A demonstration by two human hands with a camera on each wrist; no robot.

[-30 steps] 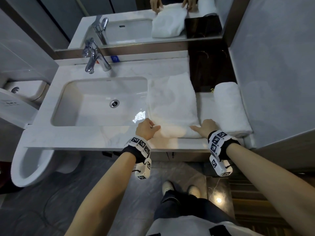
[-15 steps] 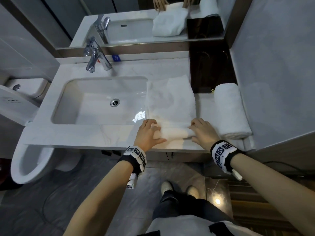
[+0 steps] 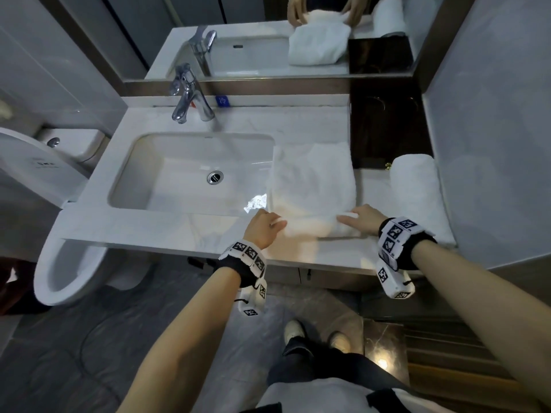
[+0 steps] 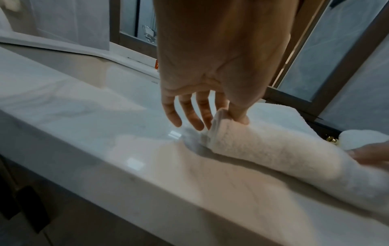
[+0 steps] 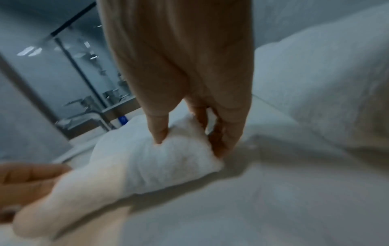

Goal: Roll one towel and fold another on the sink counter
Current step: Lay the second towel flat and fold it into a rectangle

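Observation:
A white towel [image 3: 313, 177] lies flat on the marble counter [image 3: 149, 228] to the right of the sink, and its near end is wound into a roll [image 3: 313, 229]. My left hand [image 3: 275, 223] pinches the roll's left end [image 4: 216, 126] between thumb and forefinger, the other fingers spread beside it. My right hand [image 3: 347, 217] grips the right end [image 5: 185, 149], thumb on top and fingers tucked behind. A second white towel [image 3: 416, 192], fully rolled, lies against the right wall.
The sink basin [image 3: 190, 174] and chrome faucet [image 3: 187, 96] are left of the towel. A dark glossy tray [image 3: 387, 129] sits behind it at the back right. A mirror runs along the back wall. A toilet [image 3: 59, 263] stands below the counter's left end.
Both hands went from lying on the towel's near edge to gripping it. The near end has been turned over into a roll, which has moved away from the counter's front edge.

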